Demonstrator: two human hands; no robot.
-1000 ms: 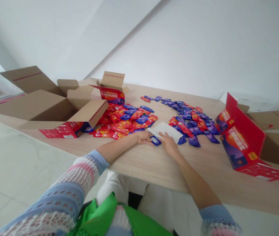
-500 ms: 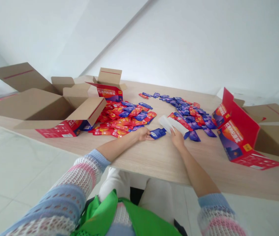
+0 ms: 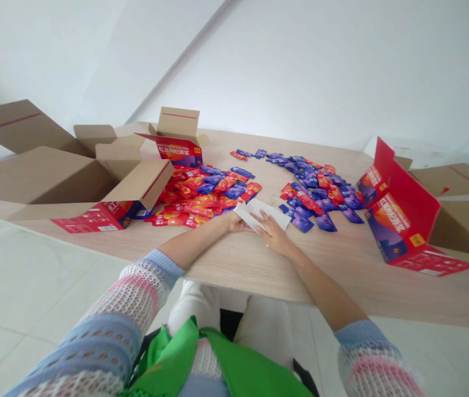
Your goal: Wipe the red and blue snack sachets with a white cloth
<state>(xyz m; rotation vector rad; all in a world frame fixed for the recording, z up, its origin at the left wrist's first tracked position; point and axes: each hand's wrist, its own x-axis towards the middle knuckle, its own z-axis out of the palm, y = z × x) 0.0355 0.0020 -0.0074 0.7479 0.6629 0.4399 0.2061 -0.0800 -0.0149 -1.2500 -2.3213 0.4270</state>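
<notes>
A white paper tissue covers the space between my two hands above the table's front part. My left hand is closed at the tissue's left end, where the blue sachet it held a moment earlier is now hidden under the paper. Laid over the tissue, my right hand grips and presses it with its fingers. Just beyond my left hand lies a heap of red and blue sachets. Another spread of mostly blue sachets is to the right of the tissue.
A large open carton stands at the left of the wooden table. Behind the left heap is a smaller open red box. An open red and blue carton is on the right. A white wall rises behind.
My right hand has moved left with the tissue, bringing it onto the blue sachet in my left hand. The blue sachet has gone out of sight; the left hand has barely moved.
</notes>
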